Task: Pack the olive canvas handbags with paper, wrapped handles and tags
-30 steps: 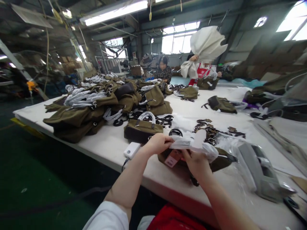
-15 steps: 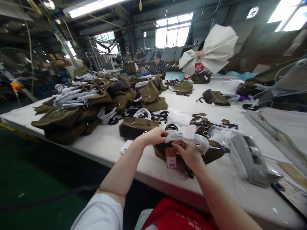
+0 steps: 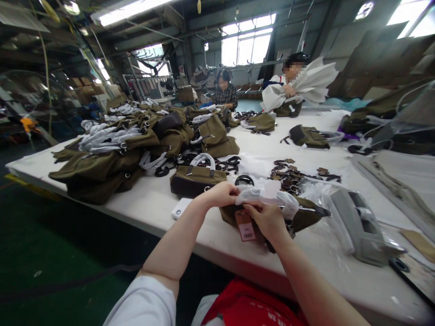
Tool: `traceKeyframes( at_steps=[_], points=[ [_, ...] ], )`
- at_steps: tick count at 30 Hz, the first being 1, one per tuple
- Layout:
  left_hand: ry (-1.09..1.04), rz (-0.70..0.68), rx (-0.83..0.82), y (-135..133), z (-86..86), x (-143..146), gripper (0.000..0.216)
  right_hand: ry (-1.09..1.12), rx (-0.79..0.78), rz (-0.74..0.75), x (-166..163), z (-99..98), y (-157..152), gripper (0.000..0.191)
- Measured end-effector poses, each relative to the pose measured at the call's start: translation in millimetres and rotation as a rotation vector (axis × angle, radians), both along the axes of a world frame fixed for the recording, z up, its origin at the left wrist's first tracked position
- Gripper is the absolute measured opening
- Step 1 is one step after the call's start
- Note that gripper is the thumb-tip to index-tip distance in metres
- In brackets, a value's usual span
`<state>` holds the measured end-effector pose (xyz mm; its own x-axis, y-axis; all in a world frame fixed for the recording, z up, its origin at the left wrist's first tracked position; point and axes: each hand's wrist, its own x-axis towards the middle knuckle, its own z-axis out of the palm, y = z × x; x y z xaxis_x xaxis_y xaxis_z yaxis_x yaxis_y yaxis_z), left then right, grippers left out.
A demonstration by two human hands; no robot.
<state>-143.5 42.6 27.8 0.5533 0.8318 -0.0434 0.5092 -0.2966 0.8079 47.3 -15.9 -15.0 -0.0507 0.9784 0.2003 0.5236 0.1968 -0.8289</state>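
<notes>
An olive bag (image 3: 302, 219) lies at the near edge of the white table (image 3: 156, 203). Its handle is wrapped in white foam paper (image 3: 268, 198). My left hand (image 3: 220, 194) is closed on the left end of that wrapped handle. My right hand (image 3: 268, 219) pinches at the bag just below the wrap, where a brown hang tag (image 3: 245, 226) with a barcode label dangles. Both hands rest on the bag.
Another olive bag (image 3: 195, 177) stands behind my left hand, and a big heap of olive bags (image 3: 112, 154) fills the table's left. A white power bank (image 3: 180, 208), loose metal fittings (image 3: 292, 174), a grey tape dispenser (image 3: 360, 226). Two people work at the far side; one holds white paper (image 3: 312, 86).
My hands stay on the wrapped handle with small finger shifts; the hang tag now hangs lower and plainer. The far person lowered the big white paper sheet from overhead to chest height.
</notes>
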Motion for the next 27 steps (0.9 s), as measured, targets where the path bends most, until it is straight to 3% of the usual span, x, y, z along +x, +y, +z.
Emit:
traceKeyframes(
  at_steps=[15, 17, 19, 23, 25, 27],
  points=[
    [-0.026, 0.110, 0.062, -7, -8.6, 4, 0.020, -0.164, 0.096, 0.023, -4, 3.2, 11, 0.019],
    [-0.065, 0.155, 0.124, -13, -7.1, 5, 0.017, -0.165, 0.103, 0.039, -3, 7.9, 7, 0.019],
    [-0.159, 0.301, 0.249, -24, -8.5, 5, 0.018, -0.147, 0.143, 0.024, 0, 12.1, -3, 0.024],
    [-0.360, 0.824, 0.432, -65, -35.7, 8, 0.025, -0.123, 0.203, -0.014, 18, 9.5, -32, 0.026],
    [-0.337, 0.886, 0.396, -87, -59.7, 12, 0.031, -0.139, 0.192, 0.013, 29, 2.1, -47, 0.021],
    [-0.259, 0.827, 0.335, -105, -83.8, 16, 0.035, -0.169, 0.182, 0.050, 40, -6.3, -61, 0.017]
  ],
)
